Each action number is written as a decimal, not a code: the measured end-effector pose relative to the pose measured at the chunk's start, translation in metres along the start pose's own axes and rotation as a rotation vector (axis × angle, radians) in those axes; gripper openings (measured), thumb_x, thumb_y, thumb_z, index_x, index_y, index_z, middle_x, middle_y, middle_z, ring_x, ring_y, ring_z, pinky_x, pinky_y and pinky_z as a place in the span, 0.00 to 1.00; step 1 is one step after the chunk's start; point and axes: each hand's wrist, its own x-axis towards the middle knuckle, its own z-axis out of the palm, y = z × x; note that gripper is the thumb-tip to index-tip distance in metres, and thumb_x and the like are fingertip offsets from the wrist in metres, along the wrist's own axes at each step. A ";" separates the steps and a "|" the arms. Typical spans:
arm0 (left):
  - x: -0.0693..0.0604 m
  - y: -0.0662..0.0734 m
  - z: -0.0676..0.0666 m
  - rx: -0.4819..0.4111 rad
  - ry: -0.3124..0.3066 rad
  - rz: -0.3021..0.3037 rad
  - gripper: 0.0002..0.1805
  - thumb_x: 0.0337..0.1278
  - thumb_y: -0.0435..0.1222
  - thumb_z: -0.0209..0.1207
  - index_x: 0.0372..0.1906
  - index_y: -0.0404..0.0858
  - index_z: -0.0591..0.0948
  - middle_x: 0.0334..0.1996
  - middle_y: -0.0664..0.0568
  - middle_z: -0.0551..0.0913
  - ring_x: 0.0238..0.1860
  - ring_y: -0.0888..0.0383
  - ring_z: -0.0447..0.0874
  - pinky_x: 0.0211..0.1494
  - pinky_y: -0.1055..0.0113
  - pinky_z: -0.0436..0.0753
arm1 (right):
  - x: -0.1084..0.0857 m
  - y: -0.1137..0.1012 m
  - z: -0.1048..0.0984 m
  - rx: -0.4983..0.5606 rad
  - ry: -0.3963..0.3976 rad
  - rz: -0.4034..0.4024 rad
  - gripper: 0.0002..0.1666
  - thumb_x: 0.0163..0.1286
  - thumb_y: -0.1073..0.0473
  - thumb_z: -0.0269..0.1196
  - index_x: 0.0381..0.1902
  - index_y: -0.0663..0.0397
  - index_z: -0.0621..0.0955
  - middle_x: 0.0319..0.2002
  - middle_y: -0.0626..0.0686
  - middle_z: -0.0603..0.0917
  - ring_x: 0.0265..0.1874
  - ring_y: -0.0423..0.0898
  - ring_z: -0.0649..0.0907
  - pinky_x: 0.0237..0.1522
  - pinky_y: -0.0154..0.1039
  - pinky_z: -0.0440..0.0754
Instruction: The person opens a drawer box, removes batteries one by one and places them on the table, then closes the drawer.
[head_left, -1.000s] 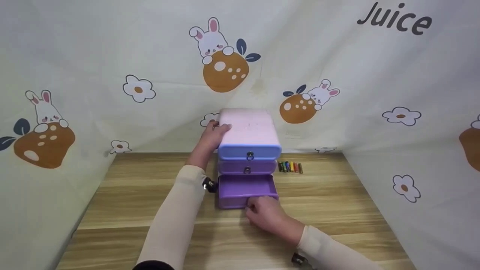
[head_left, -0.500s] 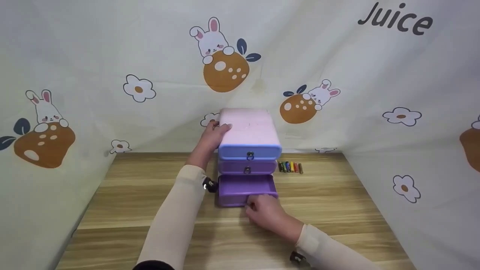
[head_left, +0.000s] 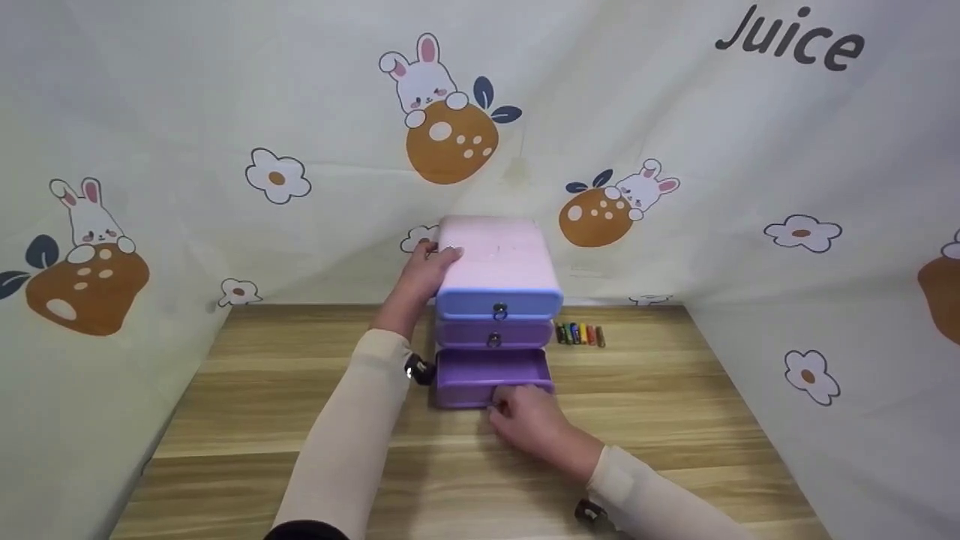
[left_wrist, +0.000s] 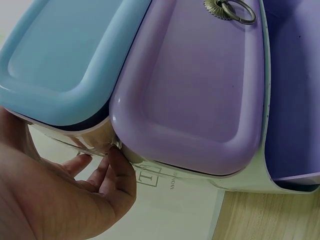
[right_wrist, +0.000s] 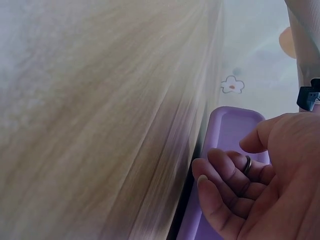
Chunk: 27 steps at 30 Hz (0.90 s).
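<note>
A small drawer cabinet (head_left: pixel 495 259) with a pink top stands against the back cloth. Its blue top drawer (head_left: pixel 469 304) and lilac middle drawer (head_left: pixel 461 334) are pushed in, each with a metal ring pull. The purple bottom drawer (head_left: pixel 465 396) sticks out toward me, with nothing visible inside. My left hand (head_left: pixel 424 271) holds the cabinet's left side, thumb over the top edge; bent fingers press its wall in the left wrist view. At the bottom drawer's front, my right hand (head_left: pixel 529 424) has curled fingers around a small dark ring (right_wrist: pixel 247 164), seen in the right wrist view.
Several short crayons (head_left: pixel 581 334) lie in a row on the wooden table (head_left: pixel 637 420), right of the cabinet. Printed cloth (head_left: pixel 337 97) walls in the back and sides. A black wrist camera (head_left: pixel 420 370) sits close to the bottom drawer's left side.
The bottom drawer has slid a little way in toward the cabinet, and my right hand has moved forward with it. My left hand stays in place on the cabinet.
</note>
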 end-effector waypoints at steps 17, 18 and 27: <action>0.000 0.000 0.001 -0.025 -0.009 -0.002 0.47 0.75 0.56 0.62 0.87 0.39 0.60 0.84 0.34 0.62 0.79 0.40 0.68 0.80 0.49 0.71 | 0.008 0.003 0.003 0.020 0.021 0.004 0.09 0.72 0.57 0.71 0.31 0.46 0.84 0.23 0.39 0.78 0.22 0.38 0.75 0.27 0.38 0.77; 0.000 0.000 0.001 -0.027 -0.011 -0.001 0.47 0.75 0.56 0.62 0.87 0.39 0.60 0.84 0.34 0.62 0.78 0.40 0.69 0.79 0.49 0.71 | 0.009 0.003 0.003 0.019 0.024 0.007 0.09 0.72 0.57 0.71 0.31 0.46 0.84 0.23 0.39 0.78 0.22 0.38 0.75 0.27 0.39 0.77; -0.001 0.000 0.001 -0.032 -0.011 0.004 0.47 0.75 0.56 0.62 0.87 0.38 0.59 0.84 0.33 0.61 0.80 0.39 0.67 0.80 0.49 0.70 | 0.011 0.003 0.002 0.049 0.018 0.032 0.10 0.73 0.57 0.71 0.30 0.45 0.83 0.22 0.40 0.77 0.22 0.39 0.76 0.28 0.39 0.77</action>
